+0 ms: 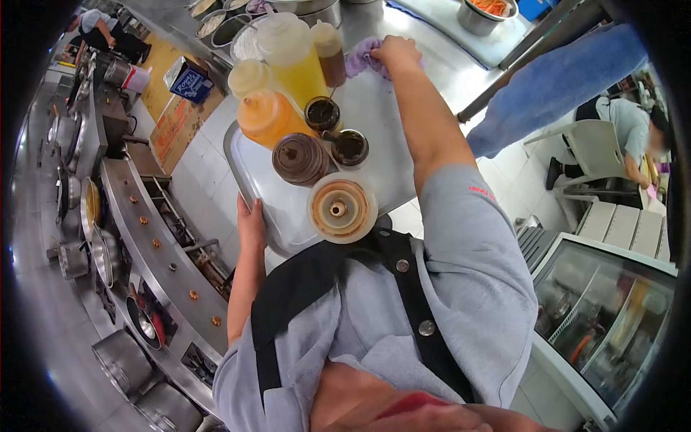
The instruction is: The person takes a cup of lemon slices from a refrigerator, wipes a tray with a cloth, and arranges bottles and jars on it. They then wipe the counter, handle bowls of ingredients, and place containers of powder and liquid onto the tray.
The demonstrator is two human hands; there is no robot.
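A person in a grey shirt and black apron straps is gripping a rectangular stainless-steel tray (pixel 378 133) in a restaurant kitchen. The left hand (pixel 250 222), at centre left of the frame, is clamping its fingers around the tray's near rim. The right hand (pixel 394 50), at top centre, is closing over a crumpled purple cloth (pixel 360 59) and pressing it down at the tray's far end.

The tray is filling the middle of the frame, with its near end close against the person's chest. Sauce containers are crowding its left half:
- a large squeeze bottle of yellow liquid (pixel 295 57)
- beside that bottle, a smaller squeeze bottle of brown sauce (pixel 330 54)
- a pale yellow squeeze bottle (pixel 248 75)
- an orange squeeze bottle (pixel 268 115)
- a dark brown capped bottle (pixel 299 158)
- two small dark-lidded jars (pixel 322 114)
- nearest the chest, a round white-capped container stained brown (pixel 341 209)

A steel cooking range with pans (pixel 165 252) is running down the left of the frame. Another person in blue trousers (pixel 561 79) is standing at upper right, and a seated person (pixel 633 129) is bending forward at the right edge. A glass-fronted display case (pixel 604 309) is sitting at lower right.
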